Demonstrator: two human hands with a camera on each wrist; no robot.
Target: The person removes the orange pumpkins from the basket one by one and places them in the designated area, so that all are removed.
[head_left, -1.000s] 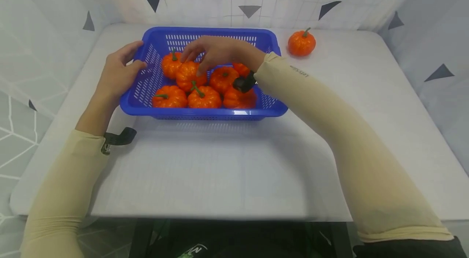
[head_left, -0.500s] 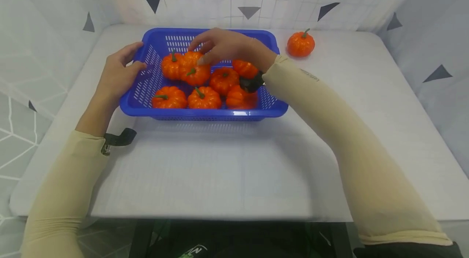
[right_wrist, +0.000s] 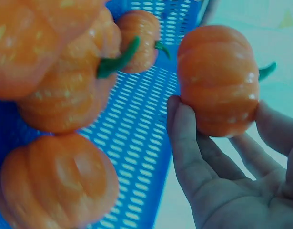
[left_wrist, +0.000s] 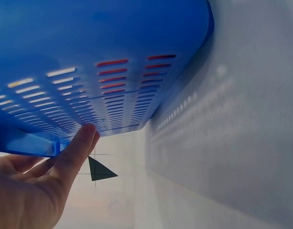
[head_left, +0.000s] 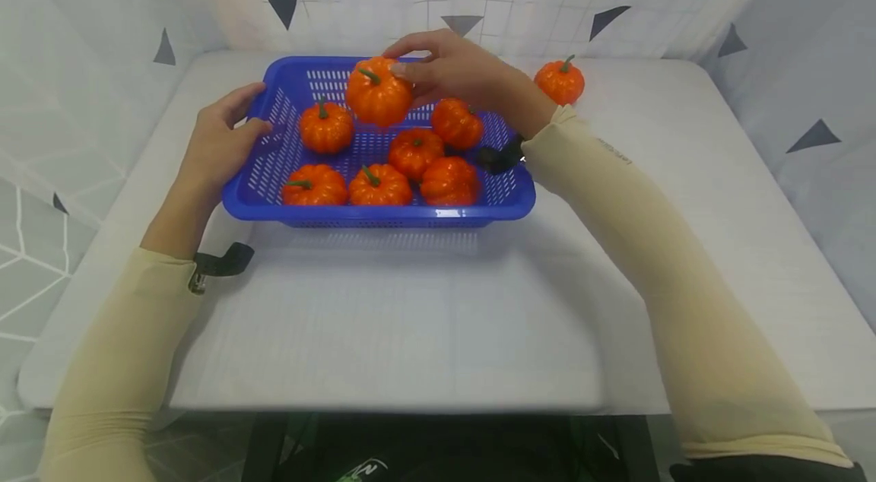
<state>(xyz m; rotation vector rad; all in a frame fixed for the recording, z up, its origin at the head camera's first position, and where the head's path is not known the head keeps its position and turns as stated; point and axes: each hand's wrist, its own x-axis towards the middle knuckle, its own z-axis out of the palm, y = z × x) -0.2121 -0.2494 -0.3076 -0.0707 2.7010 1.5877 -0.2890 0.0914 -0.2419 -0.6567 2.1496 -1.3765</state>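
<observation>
The lifted toy pumpkin point(head_left: 379, 93) hung over the rear part of the basket, apart from the other pumpkins in the right wrist view. Your right hand point(head_left: 455, 71) pinched it between thumb and fingers, its green stem left free. That grip looked sound; firm, even pressure seemed enough for a smooth, rounded thing, and bearing on the stem was best avoided. Because the pumpkin stood close to the basket's back rim, it called for a little more height before any sideways move.

Below it, six pumpkins point(head_left: 326, 128) lay inside the blue plastic basket point(head_left: 383, 213). Your left hand point(head_left: 220, 136) held the basket's left end at the rim, which was the right place to steady it; easy pressure there was likely better than a pull. Further out, past the basket's right end, a single pumpkin point(head_left: 561, 81) sat on the white surface point(head_left: 411, 330), near your right forearm, which needed to pass without brushing it.
</observation>
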